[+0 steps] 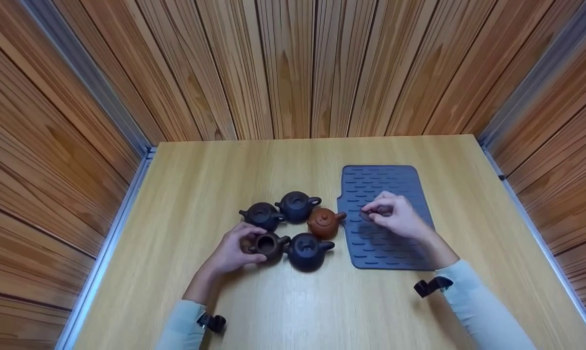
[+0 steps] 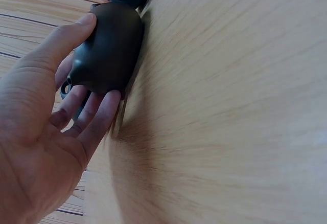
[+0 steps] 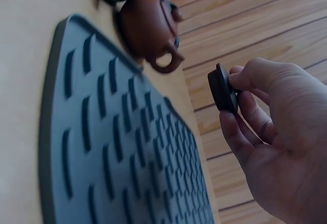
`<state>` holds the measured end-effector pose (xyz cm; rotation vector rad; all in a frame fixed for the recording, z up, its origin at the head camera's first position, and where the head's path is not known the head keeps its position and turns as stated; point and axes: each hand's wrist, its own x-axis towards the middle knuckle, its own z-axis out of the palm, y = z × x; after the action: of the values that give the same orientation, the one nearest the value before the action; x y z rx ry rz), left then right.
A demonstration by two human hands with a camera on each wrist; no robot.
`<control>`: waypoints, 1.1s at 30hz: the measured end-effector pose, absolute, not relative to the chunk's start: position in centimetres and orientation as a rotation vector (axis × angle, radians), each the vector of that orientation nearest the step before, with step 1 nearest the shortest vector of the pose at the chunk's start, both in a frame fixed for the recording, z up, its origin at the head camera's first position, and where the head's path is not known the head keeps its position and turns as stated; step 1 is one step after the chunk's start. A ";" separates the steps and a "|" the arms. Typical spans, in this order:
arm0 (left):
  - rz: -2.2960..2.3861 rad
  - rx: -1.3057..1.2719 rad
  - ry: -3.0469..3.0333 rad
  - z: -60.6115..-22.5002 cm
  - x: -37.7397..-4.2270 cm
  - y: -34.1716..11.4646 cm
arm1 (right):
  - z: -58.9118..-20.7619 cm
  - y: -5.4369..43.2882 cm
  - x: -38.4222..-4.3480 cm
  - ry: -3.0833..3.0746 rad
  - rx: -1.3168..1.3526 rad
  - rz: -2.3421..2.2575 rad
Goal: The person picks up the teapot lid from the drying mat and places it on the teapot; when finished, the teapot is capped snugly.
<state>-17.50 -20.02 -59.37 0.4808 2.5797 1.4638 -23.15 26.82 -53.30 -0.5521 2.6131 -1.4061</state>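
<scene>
My left hand (image 1: 235,248) grips a dark brown teapot (image 1: 268,247) from its left, thumb on the near side and fingers on the far side. That teapot has no lid, so its round opening shows in the head view. In the left wrist view the teapot (image 2: 110,50) stands on the table, its spout toward my palm. My right hand (image 1: 395,214) pinches a small dark teapot lid (image 1: 368,214) above the grey ridged mat (image 1: 380,182). Seen from the right wrist, the lid (image 3: 223,89) is tilted on edge between thumb and fingers, apart from the mat.
Close around the lidless teapot stand black teapots (image 1: 262,217), (image 1: 296,207) farther back and another black teapot (image 1: 306,253) to its right. A reddish-brown teapot (image 1: 324,223) has its handle at the mat's left edge. Wood-panelled walls (image 1: 293,73) bound the table.
</scene>
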 end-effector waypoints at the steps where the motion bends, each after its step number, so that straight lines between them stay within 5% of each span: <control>1: 1.461 0.484 2.583 -59.4 -17.5 -20.0 | -53.1 26.5 -23.2 2.614 -0.571 -1.406; 33: 1.446 0.481 2.579 -59.4 -17.5 -20.2 | -51.4 15.6 -22.8 2.465 -0.973 -1.348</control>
<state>-17.48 -20.16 -59.36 0.4808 2.5792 1.4463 -22.81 15.55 -51.41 -0.9726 2.4647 -1.3482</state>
